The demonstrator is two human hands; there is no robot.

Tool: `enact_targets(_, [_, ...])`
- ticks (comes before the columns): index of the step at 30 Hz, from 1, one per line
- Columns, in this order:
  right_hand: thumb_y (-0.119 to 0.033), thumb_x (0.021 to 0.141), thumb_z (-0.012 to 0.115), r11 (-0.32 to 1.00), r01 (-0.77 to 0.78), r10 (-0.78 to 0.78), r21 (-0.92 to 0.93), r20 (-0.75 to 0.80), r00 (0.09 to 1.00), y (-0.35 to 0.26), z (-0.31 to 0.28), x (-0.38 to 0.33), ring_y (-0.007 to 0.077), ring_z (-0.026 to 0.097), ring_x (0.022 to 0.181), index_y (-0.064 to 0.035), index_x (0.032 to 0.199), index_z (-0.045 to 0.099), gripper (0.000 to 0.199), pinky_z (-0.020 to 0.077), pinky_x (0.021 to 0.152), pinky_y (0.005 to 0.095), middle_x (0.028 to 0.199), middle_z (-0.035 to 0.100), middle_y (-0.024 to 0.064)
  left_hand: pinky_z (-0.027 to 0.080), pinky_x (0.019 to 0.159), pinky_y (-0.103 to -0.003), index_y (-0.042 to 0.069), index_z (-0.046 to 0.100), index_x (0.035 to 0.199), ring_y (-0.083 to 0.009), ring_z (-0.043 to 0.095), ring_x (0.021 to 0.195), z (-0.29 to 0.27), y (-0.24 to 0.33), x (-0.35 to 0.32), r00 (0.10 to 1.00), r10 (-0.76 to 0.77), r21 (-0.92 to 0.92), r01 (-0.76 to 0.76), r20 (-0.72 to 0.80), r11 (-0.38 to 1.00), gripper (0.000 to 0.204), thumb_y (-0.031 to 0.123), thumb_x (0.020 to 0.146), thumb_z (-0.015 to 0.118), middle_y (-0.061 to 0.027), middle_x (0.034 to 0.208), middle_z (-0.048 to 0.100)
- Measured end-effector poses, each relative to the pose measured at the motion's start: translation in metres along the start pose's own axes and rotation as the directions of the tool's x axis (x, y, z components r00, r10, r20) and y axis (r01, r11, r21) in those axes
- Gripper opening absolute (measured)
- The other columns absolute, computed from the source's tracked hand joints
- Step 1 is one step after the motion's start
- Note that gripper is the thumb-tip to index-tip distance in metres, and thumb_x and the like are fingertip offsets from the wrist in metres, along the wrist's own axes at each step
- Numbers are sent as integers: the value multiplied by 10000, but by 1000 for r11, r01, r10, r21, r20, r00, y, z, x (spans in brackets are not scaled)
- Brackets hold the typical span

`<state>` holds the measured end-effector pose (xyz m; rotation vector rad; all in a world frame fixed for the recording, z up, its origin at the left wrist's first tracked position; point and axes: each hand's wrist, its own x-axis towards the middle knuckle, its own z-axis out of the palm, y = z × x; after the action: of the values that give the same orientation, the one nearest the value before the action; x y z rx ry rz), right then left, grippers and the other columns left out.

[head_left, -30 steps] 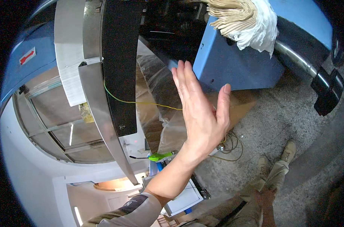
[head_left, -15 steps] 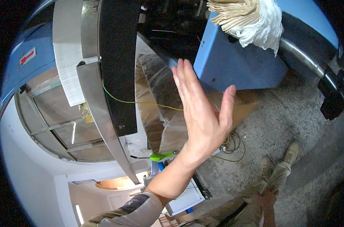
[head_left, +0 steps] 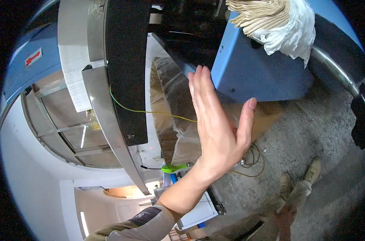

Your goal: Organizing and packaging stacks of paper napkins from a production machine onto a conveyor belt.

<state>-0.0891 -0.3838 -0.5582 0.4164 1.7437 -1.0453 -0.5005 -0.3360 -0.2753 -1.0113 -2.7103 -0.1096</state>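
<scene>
My left hand (head_left: 220, 128) is raised mid-view, back toward me, fingers stretched out and thumb spread to the right, holding nothing. Its fingertips overlap the lower left edge of a blue machine panel (head_left: 263, 76) in the view; whether they touch it I cannot tell. Behind the hand runs a thin yellow-green wire (head_left: 150, 112). A bundle of beige folded cloth and white cloth (head_left: 287, 30) sits above the panel, beside a metal bar (head_left: 335, 66). Low in the view, a dim reddish-brown shape near my trousers looks like my right hand (head_left: 285, 219); its fingers are not discernible.
To the left stand a curved metal strip (head_left: 116, 124), a black panel (head_left: 128, 80) and a white ribbed block (head_left: 76, 76). A green air gun (head_left: 174, 168) lies below clear plastic sheeting (head_left: 186, 140). A coiled hose (head_left: 253, 162) rests on the concrete floor (head_left: 331, 132) near my shoes.
The surroundings have shifted slightly right and down in the view. My left hand keeps its stretched-out pose and sits a little farther right in the picture.
</scene>
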Motion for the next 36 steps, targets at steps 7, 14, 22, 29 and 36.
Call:
enact_targets(7, [-604,832,597,985,87,-86,-148,14,996,59,68,21,397,423,1328,-103,1342,547,716,310,1073,601,1316,579,175,345,1093,-481,-65,396,1353,-471,429,1295,-15,-16,3,999,19,17,-19,-34,1000,501,69,920,610,-292,1342,461])
enact_targets(14, [-108,927,589,855,242,-10,458,-453,891,8,-87,-40,165,571,779,-6,1244,608,334,453,668,287,910,645,94,351,1090,-489,-57,460,1257,-473,428,1308,-40,-26,-20,994,-107,1,107,27,994,375,40,920,593,-292,1308,492])
enact_targets(22, [-69,949,639,613,786,6,85,-995,104,-109,-414,-200,123,592,1009,14,1159,645,226,464,904,259,1126,654,73,392,1081,-491,-62,465,1262,-477,427,1329,-68,-46,-55,982,-159,47,154,105,987,409,99,920,621,-309,1348,485])
enact_targets(29, [-295,817,759,780,156,-564,-605,-789,-243,-206,-547,-192,371,554,1185,-93,1303,606,548,462,1010,429,1335,567,184,353,1109,-508,-121,485,1247,-466,424,1325,-90,-62,-68,950,-204,125,178,238,976,473,174,907,631,-319,1345,491])
enact_targets(36, [-397,946,606,700,-46,-714,-712,-697,-68,-212,-581,-189,308,664,992,-75,1252,640,445,523,856,416,1102,673,152,357,1104,-516,-121,463,1262,-467,425,1329,-91,-74,-79,939,-182,166,138,291,976,487,153,902,642,-322,1369,474])
